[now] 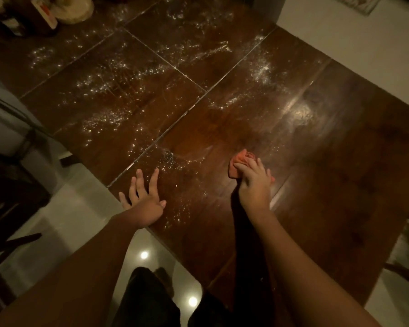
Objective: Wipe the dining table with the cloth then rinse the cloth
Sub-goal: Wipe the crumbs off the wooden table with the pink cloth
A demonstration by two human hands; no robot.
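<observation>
— From the head view: where to find the cloth (240, 161)?
— At 3 o'clock, just off centre; orange, bunched, lying on the dark wooden dining table (340, 185); clutched under the curled fingers of the right hand (253, 182) and pressed onto the wood.
— And the left hand (143, 197)?
— At 8 o'clock; flat on the table near its edge, fingers straight and spread, gripping nothing.
— Anything on the surface?
— White specks (109, 86) scattered from 9 o'clock round to 1 o'clock, thinner toward the left hand; bright sheen (300, 112) at 2 o'clock beyond the cloth.
— Around the table?
— Pale round object (75, 8) at 11 o'clock on the far end, too dim to identify; dark chair (10, 197) at 8 o'clock on the glossy floor (64, 220); two light glints (144, 255) at 6 o'clock.
</observation>
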